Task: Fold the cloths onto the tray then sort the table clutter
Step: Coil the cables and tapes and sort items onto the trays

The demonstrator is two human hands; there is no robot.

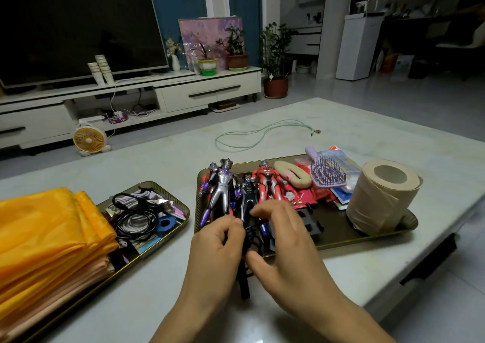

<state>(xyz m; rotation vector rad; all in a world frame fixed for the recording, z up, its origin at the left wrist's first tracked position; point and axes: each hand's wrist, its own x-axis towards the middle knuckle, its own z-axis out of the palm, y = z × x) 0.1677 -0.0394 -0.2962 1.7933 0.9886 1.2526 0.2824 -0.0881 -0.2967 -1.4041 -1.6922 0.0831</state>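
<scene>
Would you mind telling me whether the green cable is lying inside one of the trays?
No, the green cable lies loose on the table beyond the right tray, touching neither tray.

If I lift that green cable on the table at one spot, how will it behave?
Probably floppy: the green cable lies in slack loops on the table, so the rest would likely trail. It looks thin, so likely light. Its plug end may swing.
</scene>
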